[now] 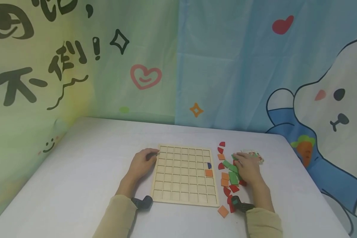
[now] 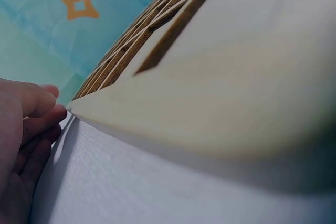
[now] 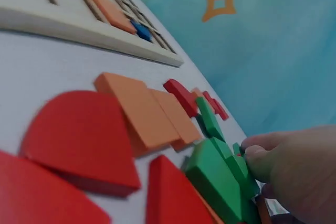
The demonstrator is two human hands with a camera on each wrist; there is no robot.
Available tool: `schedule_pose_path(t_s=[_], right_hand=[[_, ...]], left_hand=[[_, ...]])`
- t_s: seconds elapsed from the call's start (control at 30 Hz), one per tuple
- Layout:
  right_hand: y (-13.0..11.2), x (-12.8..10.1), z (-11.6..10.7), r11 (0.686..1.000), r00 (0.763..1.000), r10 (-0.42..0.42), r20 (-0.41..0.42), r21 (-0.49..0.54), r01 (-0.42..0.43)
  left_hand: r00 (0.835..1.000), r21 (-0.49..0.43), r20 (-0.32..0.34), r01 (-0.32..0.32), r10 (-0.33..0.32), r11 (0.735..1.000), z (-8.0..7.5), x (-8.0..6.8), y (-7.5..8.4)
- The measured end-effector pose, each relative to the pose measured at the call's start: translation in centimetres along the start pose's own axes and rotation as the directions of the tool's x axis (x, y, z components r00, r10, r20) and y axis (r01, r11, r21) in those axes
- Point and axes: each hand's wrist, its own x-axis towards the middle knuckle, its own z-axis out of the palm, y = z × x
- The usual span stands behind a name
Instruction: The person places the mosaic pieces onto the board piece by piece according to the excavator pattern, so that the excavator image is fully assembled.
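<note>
A square wooden grid board (image 1: 184,203) lies on the table. Its right side carries an orange square (image 1: 209,173) and, just above that, a dark blue piece (image 1: 209,165). My left hand (image 1: 141,165) rests by the board's upper left edge; in the left wrist view the fingertips (image 2: 59,113) touch its corner, fingers loosely bent. Right of the board is a loose pile of flat pieces. Over it reaches my right hand (image 1: 249,167), its fingers touching the green pieces (image 3: 220,177). Whether any piece is between thumb and forefinger is hidden.
Red quarter-round pieces (image 3: 84,140) and orange squares (image 3: 142,111) lie scattered between board and right hand. A lone orange square (image 1: 223,211) sits nearest me. Beyond the right hand lies a small clear packet or card (image 1: 257,157) with coloured print. A printed curtain (image 1: 220,82) hangs behind the table.
</note>
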Motion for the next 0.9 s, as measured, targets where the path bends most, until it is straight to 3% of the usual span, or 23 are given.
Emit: schedule_pose_path(t_s=[0.23, 0.4, 0.53, 0.7, 0.9], right_hand=[[-0.8, 0.2, 0.1, 1.0, 0.999, 0.028, 0.034, -0.005, -0.028], [-1.7, 0.2, 0.1, 0.997, 0.998, 0.061, 0.033, 0.047, -0.062], [-2.8, 0.4, 0.6, 0.997, 1.0, 0.003, -0.001, 0.078, -0.003], [-3.4, 0.4, 1.4, 0.996, 0.996, -0.08, -0.047, 0.038, 0.082], [-2.9, 0.4, 1.3, 0.998, 1.0, -0.028, 0.009, 0.058, 0.028]], left_hand=[[1.0, -0.003, 0.002, -0.01, 0.01, 1.0, 0.0, 0.1, -0.2], [1.0, 0.003, -0.004, -0.019, 0.019, 1.0, 0.0, 0.1, -0.2], [1.0, 0.004, -0.01, -0.024, 0.024, 1.0, 0.1, 0.1, -0.3], [1.0, 0.001, -0.005, -0.024, 0.024, 1.0, 0.1, 0.1, -0.3], [1.0, -0.016, 0.004, -0.019, 0.019, 1.0, -0.1, 0.2, -0.3]])
